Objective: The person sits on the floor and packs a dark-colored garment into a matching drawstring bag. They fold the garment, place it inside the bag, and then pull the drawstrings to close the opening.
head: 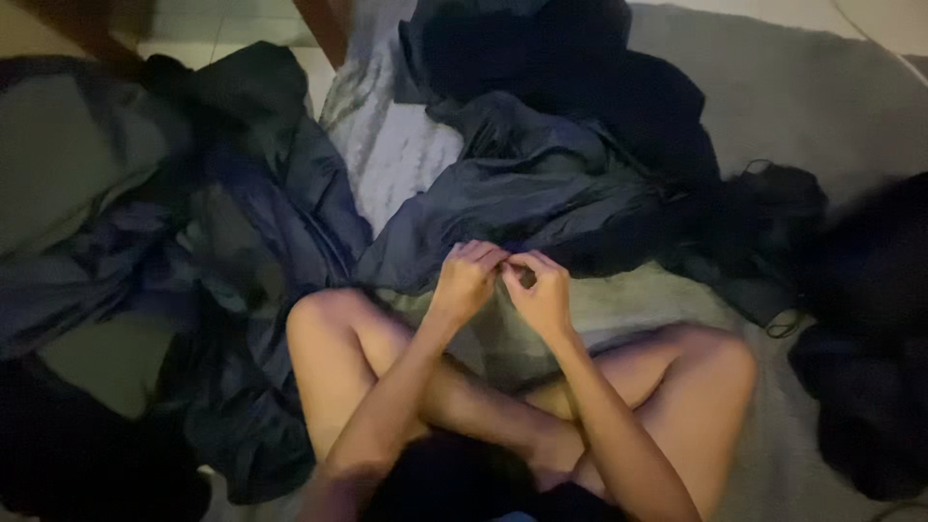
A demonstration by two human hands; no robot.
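Note:
I sit cross-legged on a grey blanket. My left hand and my right hand meet in front of my knees, fingers curled and touching each other. Both pinch the near edge of a dark blue shiny garment that spreads away from me. What exactly lies between the fingertips is too dim to tell.
Another dark blue jacket is heaped at the left over greenish cloth. Black clothes pile at the back, and a black heap lies at the right. A white patterned cloth shows in the middle. Wooden furniture legs stand at the top.

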